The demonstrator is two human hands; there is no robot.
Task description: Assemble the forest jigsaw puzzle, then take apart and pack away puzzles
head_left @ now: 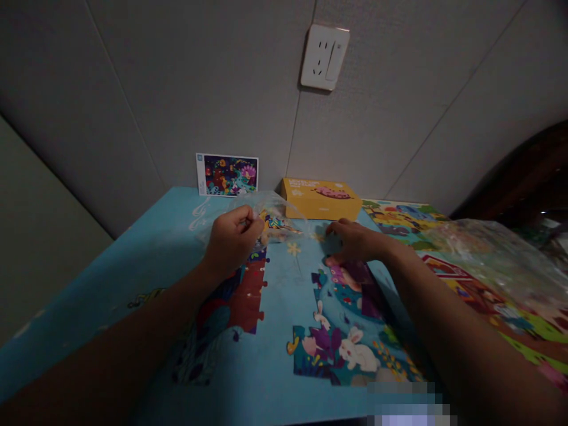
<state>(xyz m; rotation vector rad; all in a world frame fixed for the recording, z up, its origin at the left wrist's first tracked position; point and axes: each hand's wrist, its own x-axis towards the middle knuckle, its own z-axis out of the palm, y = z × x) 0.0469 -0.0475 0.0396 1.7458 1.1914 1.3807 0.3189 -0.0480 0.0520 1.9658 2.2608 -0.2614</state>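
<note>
My left hand (234, 238) is closed on the edge of a clear plastic bag (281, 213) with colourful pieces inside. Below that hand lies a joined puzzle section (248, 296) in red and dark blue, partly hidden by my left forearm. My right hand (352, 241) has its fingers apart and curved over the table, its thumb near the top of a second puzzle section (346, 287). That section shows purple and teal shapes, and lower down a white rabbit (358, 350). Nothing shows between the right fingers.
A picture card (228, 176) leans on the wall at the back, beside a yellow box (323, 200). Colourful puzzles (402, 219) and another clear plastic bag (501, 254) lie on the right. The blue tabletop (146, 236) meets the wall.
</note>
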